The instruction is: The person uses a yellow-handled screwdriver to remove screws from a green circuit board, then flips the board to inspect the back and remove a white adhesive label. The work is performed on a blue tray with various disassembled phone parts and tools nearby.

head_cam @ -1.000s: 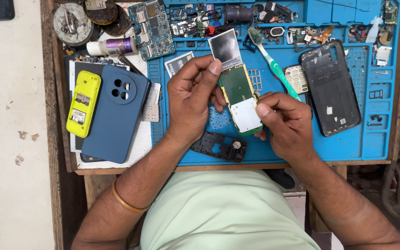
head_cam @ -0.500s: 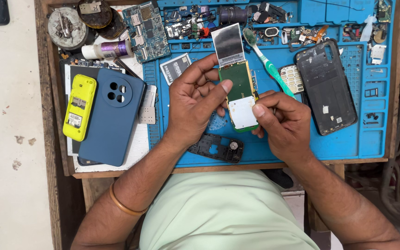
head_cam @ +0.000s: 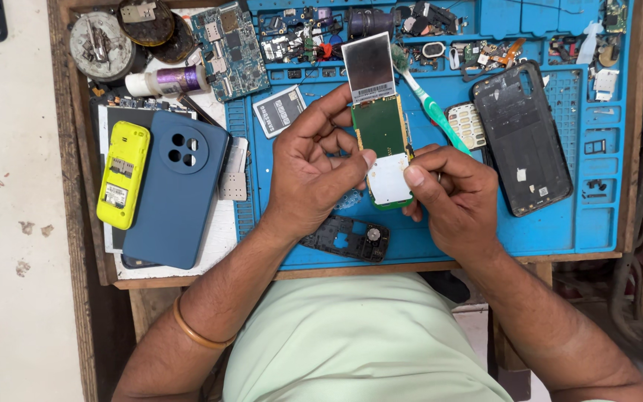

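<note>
hands share a green phone circuit board with white keypad sheet and small display, long axis near to far over the blue repair mat; left hand pinches its left edge, right hand grips the near-right corner; board sits slightly higher in view than before

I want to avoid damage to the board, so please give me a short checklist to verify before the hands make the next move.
1. Both hands hold the green circuit board: left hand and right hand grip it. Ok.
2. Small display attached at the board's top end: ok.
3. Board lifted off the blue mat: cannot tell.
4. Toothbrush lies beside the board; touching or not: cannot tell.
5. Black phone frame lies apart below the hands: ok.
</note>
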